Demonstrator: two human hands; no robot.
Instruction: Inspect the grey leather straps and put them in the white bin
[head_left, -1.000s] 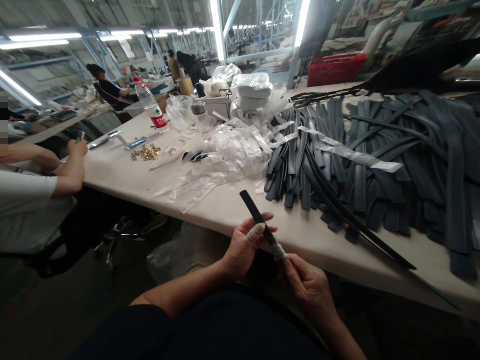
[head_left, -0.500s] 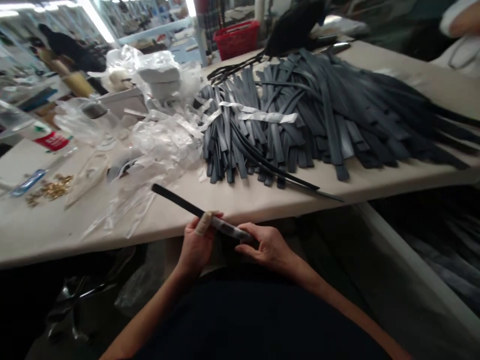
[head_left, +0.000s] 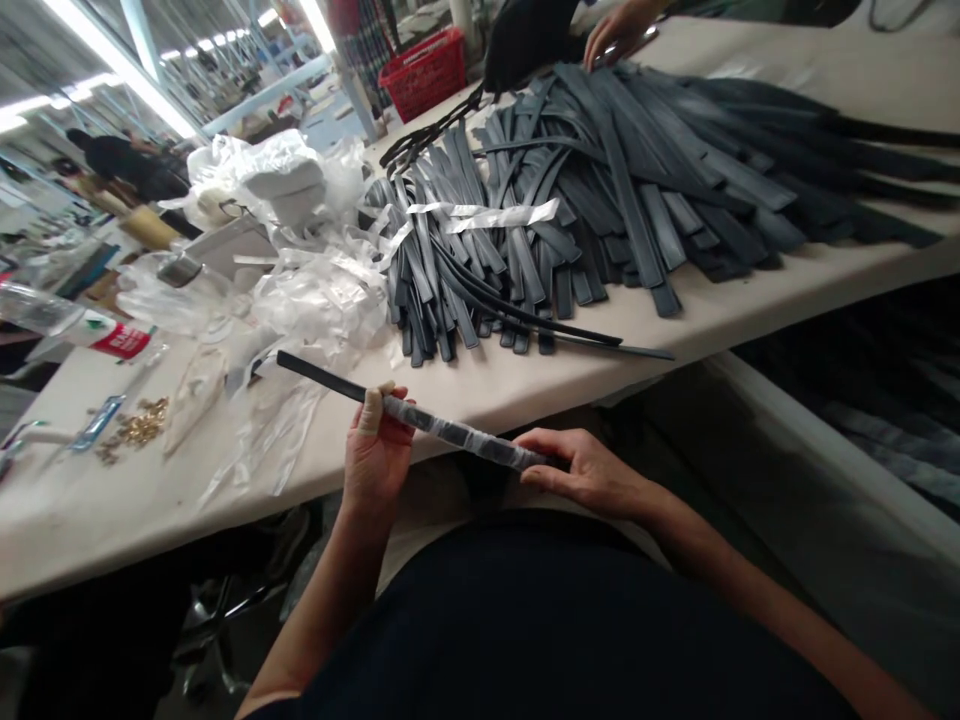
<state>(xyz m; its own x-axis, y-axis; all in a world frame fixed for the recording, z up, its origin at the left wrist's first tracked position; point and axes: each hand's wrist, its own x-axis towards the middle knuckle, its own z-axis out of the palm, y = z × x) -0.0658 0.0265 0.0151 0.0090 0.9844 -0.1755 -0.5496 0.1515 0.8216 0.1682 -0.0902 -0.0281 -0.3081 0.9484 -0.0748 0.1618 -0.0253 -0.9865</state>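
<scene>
A dark strap (head_left: 321,376) stretches between my hands above the table's front edge, slanting down to the right. Whitish, translucent wrapping (head_left: 465,437) covers it from my left fingers to my right ones, with dark patches showing through. My left hand (head_left: 379,450) is closed round the strap, a pale cover on its thumb, and the strap's bare end sticks out to the left. Fingers and thumb of my right hand (head_left: 592,472) pinch the wrapped part farther right; the strap's other end is hidden there. Beyond my hands lies a big heap of dark grey straps (head_left: 555,220).
Crumpled clear plastic (head_left: 322,305), brass-coloured small parts (head_left: 146,422) and a bottle with a red label (head_left: 112,335) lie at left. White strips (head_left: 510,215) cross the heap. Behind it are a red basket (head_left: 426,75) and another person's hand (head_left: 619,32).
My hands have moved apart, the right one sliding rightward, so more of the wrapped strap shows. Another person's hand has come to the heap's far side. The view has tilted.
</scene>
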